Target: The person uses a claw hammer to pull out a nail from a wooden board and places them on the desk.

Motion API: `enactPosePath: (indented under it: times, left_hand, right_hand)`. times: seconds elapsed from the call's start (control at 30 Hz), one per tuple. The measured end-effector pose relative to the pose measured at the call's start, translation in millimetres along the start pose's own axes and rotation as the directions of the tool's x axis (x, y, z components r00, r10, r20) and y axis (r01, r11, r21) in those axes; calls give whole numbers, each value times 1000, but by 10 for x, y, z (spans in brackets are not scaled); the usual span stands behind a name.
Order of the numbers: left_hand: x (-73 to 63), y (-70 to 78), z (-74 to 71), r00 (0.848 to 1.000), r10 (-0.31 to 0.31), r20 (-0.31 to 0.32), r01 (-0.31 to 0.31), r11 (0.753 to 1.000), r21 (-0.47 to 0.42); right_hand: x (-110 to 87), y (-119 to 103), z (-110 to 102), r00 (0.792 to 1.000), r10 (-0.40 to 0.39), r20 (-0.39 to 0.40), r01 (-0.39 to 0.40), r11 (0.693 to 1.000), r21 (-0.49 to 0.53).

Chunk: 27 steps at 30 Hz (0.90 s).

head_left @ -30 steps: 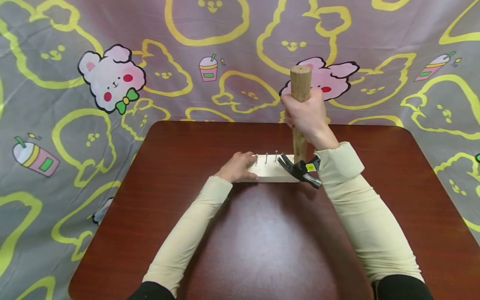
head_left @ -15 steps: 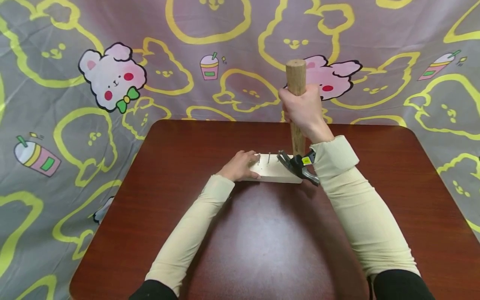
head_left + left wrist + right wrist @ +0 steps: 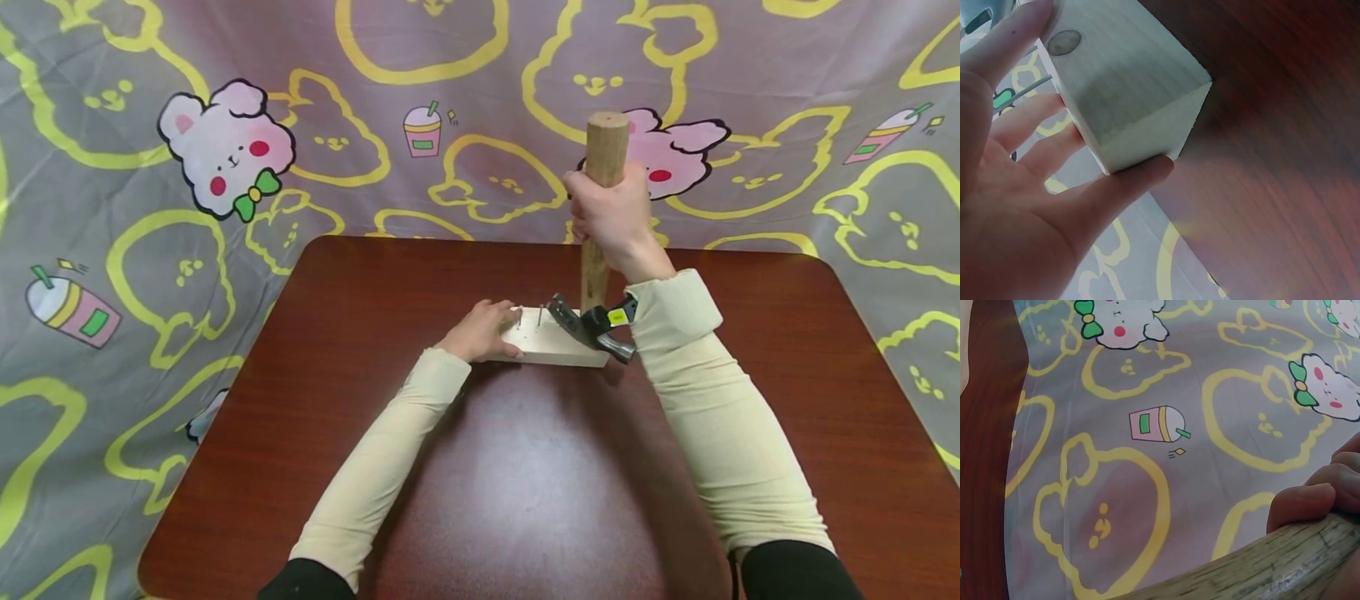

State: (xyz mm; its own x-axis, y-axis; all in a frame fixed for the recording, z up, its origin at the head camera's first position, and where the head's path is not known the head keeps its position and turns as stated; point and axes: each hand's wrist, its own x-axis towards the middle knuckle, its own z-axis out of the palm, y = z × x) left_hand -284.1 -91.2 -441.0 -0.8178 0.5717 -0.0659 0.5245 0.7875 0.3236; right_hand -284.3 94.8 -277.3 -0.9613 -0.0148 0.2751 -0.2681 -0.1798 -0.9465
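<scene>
A pale wooden block [image 3: 566, 348] lies on the table with upright nails in its top. My left hand [image 3: 480, 332] grips its left end, the thumb along the near side. The left wrist view shows the fingers spread around the block [image 3: 1135, 87], and a nail shank [image 3: 1025, 94] beside them. My right hand [image 3: 617, 218] holds a claw hammer [image 3: 595, 279] by its wooden handle, which stands nearly upright, head down. The claw lies over the block's right part, at the rightmost nail, which it hides. In the right wrist view fingers [image 3: 1304, 505] curl over the handle [image 3: 1272, 569].
The reddish-brown table [image 3: 360, 333] spreads around the block on all sides. Behind it and at the sides hangs a patterned cloth [image 3: 360, 192] with cartoon rabbits and drink cups.
The hammer head has shifted slightly left over the block, so its claw now covers the rightmost nail, which showed beside it earlier. The left hand keeps its grip on the block.
</scene>
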Motion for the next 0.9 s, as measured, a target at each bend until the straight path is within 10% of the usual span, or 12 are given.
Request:
enactPosePath:
  times: [0.9]
  left_hand:
    - [11,26,-10,1000,7,16,-8,999,36]
  right_hand:
    - [-190,9,-296,969,-234,-77,243,957,156]
